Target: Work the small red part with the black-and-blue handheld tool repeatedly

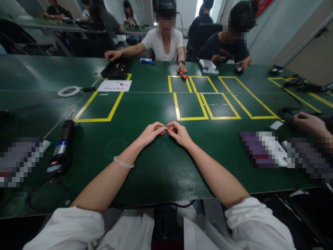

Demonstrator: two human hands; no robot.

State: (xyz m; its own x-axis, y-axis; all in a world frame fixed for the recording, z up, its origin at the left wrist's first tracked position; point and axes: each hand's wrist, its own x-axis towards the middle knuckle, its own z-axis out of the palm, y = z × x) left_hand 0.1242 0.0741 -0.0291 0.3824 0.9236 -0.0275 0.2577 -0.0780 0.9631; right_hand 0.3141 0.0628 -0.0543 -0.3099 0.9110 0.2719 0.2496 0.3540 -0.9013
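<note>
My left hand [154, 132] and my right hand [178, 132] meet just above the green table [161, 170]. Between their fingertips is a small piece with orange and silvery parts [167, 128], too small to name. Both hands are closed in a pinch on it, and the fingers cover most of it. A pale bracelet [124, 163] circles my left wrist. Beyond my hands, yellow tape outlines [192, 118] mark the table top.
A black cylindrical device with cables [63, 140] lies at left. A white printed card [114, 85] and a black tray [116, 68] are farther back. Across the table, a person's hand [181, 68] touches a red object [183, 75]. Another hand [310, 123] appears at right.
</note>
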